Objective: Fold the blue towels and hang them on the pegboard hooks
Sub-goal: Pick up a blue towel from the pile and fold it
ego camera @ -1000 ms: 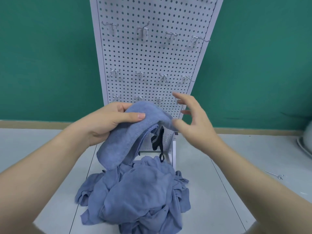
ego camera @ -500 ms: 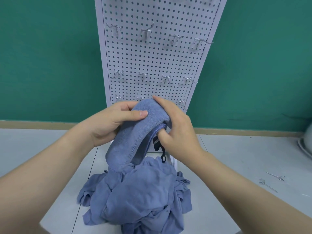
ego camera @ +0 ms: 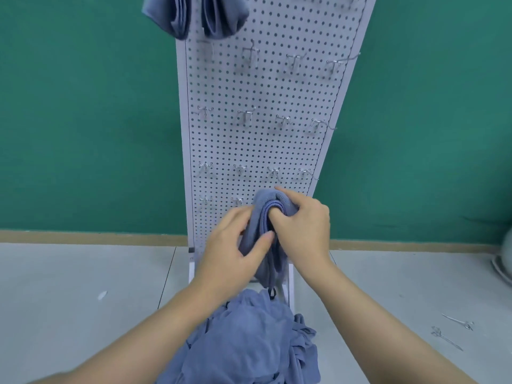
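Note:
A folded blue towel (ego camera: 273,210) is held upright in front of the lower pegboard (ego camera: 263,101). My right hand (ego camera: 302,225) grips its top fold, fingers curled into the layers. My left hand (ego camera: 235,248) pinches its left side, thumb across the cloth. A dark loop hangs from the towel's bottom end. Below lies a heap of loose blue towels (ego camera: 249,339) on the table. Two folded blue towels (ego camera: 194,15) hang from hooks at the board's top left. Rows of bare metal hooks (ego camera: 245,117) stick out of the board.
The pegboard stands on a white base on the grey table (ego camera: 69,295), before a green wall. Loose metal hooks (ego camera: 454,328) lie on the table at the right. A white rounded object (ego camera: 504,261) sits at the right edge.
The view has tilted up, showing two hung towels. Both hands raised the towel toward the board; my right hand, open a second ago, now grips the towel's top fold.

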`<state>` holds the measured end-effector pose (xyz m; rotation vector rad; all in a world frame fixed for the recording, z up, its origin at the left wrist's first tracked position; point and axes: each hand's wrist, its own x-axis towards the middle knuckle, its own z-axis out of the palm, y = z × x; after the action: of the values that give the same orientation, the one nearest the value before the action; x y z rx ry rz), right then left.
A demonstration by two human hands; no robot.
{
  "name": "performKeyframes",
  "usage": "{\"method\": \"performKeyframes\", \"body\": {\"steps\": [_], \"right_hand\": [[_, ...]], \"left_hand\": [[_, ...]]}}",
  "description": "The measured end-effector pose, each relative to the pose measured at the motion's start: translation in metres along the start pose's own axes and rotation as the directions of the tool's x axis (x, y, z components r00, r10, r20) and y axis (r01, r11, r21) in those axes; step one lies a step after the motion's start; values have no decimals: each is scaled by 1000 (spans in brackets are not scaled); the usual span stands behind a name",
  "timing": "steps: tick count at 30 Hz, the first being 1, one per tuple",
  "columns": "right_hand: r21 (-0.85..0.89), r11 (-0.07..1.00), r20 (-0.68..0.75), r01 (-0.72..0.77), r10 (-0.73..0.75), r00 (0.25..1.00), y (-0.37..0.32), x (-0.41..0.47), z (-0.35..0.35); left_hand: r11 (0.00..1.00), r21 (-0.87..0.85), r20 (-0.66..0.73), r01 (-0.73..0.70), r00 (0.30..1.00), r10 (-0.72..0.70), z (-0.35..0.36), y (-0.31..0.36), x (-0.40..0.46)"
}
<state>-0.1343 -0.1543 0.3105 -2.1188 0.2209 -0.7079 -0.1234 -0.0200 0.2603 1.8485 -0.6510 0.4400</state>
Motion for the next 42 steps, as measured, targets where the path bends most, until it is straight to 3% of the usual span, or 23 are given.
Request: {"method": "performKeyframes", "body": {"steps": [7, 13, 17, 23, 29, 32, 42], "right_hand": [[103, 989, 12, 107, -108, 994, -56, 32, -16], [211, 949, -5, 233, -238, 971, -110, 70, -29], [233, 921, -50, 312, -309, 950, -144, 100, -41], [261, 857, -203, 444, -401, 893, -208, 168, -62], [143, 782, -226, 607, -571, 789, -264, 226, -82], [51, 768, -186, 639, -621, 761, -276, 251, -79], [-17, 808, -52, 589, -589, 807, -275, 294, -55]], "left_hand": [[999, -11, -206, -33, 978, 30, -22, 41, 55], [994, -4, -285, -111, 953, 106, -56, 76, 114], [989, 18, -314, -145, 938, 144, -73, 98, 155], [968, -126, -376, -217, 913, 156, -80, 147, 217], [921, -190, -607, -339, 778, 161, -107, 183, 299], [933, -213, -619, -292, 779, 102, -122, 183, 329], [937, -342, -555, -71, 820, -141, -121, 162, 369]]}}
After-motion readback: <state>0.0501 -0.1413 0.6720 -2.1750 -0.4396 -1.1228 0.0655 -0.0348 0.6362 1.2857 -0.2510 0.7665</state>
